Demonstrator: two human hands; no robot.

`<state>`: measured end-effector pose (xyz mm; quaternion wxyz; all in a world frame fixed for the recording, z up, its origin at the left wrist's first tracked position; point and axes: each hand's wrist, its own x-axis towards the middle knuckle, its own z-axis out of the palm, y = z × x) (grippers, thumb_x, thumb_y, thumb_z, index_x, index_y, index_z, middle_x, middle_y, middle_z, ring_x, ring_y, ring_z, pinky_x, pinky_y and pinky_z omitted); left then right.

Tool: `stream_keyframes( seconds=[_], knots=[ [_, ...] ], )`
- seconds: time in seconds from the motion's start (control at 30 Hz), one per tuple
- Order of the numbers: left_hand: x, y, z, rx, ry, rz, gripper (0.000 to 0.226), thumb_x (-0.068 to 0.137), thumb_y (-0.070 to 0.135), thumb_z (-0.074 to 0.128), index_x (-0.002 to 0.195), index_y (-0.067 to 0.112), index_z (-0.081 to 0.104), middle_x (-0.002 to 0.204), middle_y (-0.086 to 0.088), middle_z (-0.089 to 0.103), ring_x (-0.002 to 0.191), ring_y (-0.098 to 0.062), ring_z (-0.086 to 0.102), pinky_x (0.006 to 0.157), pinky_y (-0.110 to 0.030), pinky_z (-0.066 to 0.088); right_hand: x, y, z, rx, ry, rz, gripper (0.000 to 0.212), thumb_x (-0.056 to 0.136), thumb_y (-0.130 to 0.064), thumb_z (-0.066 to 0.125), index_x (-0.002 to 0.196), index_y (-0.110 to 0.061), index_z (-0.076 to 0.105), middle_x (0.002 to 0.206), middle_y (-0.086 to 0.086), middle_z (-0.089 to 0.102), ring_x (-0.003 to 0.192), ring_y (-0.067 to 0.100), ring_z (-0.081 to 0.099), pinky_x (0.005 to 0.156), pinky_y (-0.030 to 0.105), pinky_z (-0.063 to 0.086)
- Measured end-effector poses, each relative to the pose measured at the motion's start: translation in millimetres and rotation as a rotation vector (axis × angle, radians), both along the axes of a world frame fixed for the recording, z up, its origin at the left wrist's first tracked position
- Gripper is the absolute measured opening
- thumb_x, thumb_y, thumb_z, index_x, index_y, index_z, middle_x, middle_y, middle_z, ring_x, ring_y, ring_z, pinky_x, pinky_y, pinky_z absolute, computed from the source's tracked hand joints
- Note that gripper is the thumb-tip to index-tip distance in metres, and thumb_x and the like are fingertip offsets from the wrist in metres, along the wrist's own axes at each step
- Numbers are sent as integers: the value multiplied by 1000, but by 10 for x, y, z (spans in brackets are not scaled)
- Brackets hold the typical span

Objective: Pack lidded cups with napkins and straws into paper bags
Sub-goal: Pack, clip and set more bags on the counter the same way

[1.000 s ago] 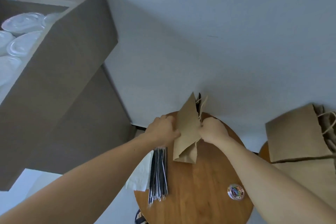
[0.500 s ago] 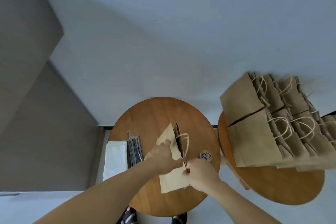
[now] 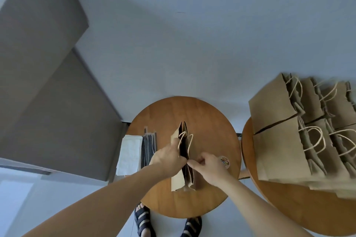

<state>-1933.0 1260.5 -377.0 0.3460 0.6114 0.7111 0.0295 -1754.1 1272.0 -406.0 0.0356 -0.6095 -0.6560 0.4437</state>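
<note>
Holding paper bag [image 3: 181,180]: left hand [image 3: 167,159] grips its left wall with curled fingers; right hand [image 3: 210,166] pinches its right rim.
Bag place: upright at the centre of the round table [image 3: 208,113], mouth narrowly parted.
Straws [image 3: 148,148]: by the table's left edge.
Napkins [image 3: 128,152]: touching the straws, overhanging that edge.
Spare bags [image 3: 277,150]: stacked on the neighbouring table [image 3: 289,209].

You have bare counter [image 3: 202,113] beyond the bag [image 3: 182,179] and nearer you. Left, straws [image 3: 148,148] and napkins [image 3: 129,152] crowd the rim; right, a small tub [image 3: 224,160] sits close, and stacked bags [image 3: 279,150] fill the neighbouring counter [image 3: 331,217].
</note>
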Motion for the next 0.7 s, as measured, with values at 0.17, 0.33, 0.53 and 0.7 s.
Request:
stream_keyframes(
  seconds=[0.17, 0.33, 0.53, 0.7],
  knots=[
    [40, -37, -88, -89, -15, 293, 41, 86, 36, 57, 116, 22, 33, 89, 0, 62, 77, -23, 66, 76, -42, 60, -52, 21, -18, 91, -64, -81, 15, 83, -27, 62, 95, -24, 53, 76, -10, 63, 68, 8, 61, 50, 18, 39],
    [70, 34, -176, -190, 103, 253, 34, 94, 46, 52, 111, 16, 53, 93, -2, 65, 83, -21, 68, 80, -37, 59, -249, 101, 13, 115, -176, -83, 17, 92, -38, 54, 87, -22, 52, 75, -7, 59, 69, 18, 60, 51, 27, 36],
    [-374, 46, -282, -114, 211, 308, 17, 98, 28, 47, 100, 18, 60, 83, 2, 62, 72, -15, 62, 65, -28, 53, 125, 228, 67, 211, -426, -62, 12, 94, -35, 57, 94, -23, 58, 78, -8, 64, 69, 11, 63, 53, 23, 46],
    [-611, -24, -417, -29, 127, 336, 11, 94, 29, 46, 98, 21, 52, 74, 7, 54, 63, -8, 54, 53, -24, 40, 385, 226, 99, 233, -459, -109, 16, 95, -37, 58, 94, -21, 56, 69, -12, 58, 60, 4, 59, 49, 19, 48]
  ],
)
